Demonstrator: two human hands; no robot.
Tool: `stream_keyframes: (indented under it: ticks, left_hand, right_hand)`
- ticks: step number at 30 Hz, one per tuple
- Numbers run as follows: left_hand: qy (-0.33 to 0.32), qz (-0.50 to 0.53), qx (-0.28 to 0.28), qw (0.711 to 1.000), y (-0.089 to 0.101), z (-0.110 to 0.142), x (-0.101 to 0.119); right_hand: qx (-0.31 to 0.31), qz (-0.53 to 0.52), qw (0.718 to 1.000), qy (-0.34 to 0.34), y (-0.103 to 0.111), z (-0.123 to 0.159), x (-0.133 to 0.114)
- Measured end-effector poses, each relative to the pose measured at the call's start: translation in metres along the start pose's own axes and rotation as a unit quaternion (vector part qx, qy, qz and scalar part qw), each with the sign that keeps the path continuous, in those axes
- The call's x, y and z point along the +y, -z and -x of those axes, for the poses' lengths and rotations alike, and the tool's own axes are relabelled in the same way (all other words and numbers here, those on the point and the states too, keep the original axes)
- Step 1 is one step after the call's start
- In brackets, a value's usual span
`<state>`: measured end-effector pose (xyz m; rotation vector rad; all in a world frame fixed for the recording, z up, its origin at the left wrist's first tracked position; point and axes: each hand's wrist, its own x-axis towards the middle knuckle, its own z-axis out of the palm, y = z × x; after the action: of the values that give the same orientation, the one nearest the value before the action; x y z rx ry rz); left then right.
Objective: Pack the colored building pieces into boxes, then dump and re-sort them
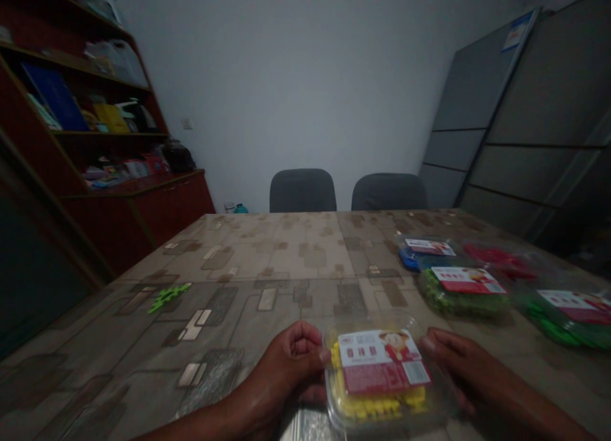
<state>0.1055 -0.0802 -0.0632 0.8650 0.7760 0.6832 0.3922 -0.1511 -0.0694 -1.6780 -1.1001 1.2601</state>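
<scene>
A clear plastic box (337, 399) filled with yellow pieces is between my two hands near the table's front edge. A white and red label with a cartoon figure covers much of its lid, which looks closed. My left hand (298, 358) grips the box's left side, thumb at the rim and fingers curled. On the opposite side my right hand (451, 361) holds the right edge, with its lower fingers partly hidden behind the clear wall. Off to the left, a bright green notched piece (168, 296) lies flat on the patterned tabletop.
More clear boxes stand at the right: one with blue pieces (409, 260), one light green (458, 301), one pink-red (501, 259), one green (556, 326). Two grey chairs (303, 189) (389, 191) back the patterned table (305, 256). A red-brown cabinet (176, 212) stands left.
</scene>
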Motion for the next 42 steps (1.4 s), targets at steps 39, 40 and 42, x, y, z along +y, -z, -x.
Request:
stream_keyframes:
  ticks: [39, 40, 42]
  left_hand:
    - [-0.060, -0.097, -0.074, 0.991, 0.008, 0.010, -0.020]
    - [-0.059, -0.095, -0.075, 0.991, 0.008, 0.011, -0.020]
    - [-0.063, -0.091, -0.070, 0.991, 0.008, 0.012, -0.018]
  right_hand:
    - [0.038, 0.041, 0.998, 0.040, 0.001, -0.003, -0.009]
    - [0.034, 0.045, 0.998, 0.037, 0.002, -0.003, -0.010]
    - [0.022, 0.053, 0.998, 0.028, 0.004, -0.002, -0.014]
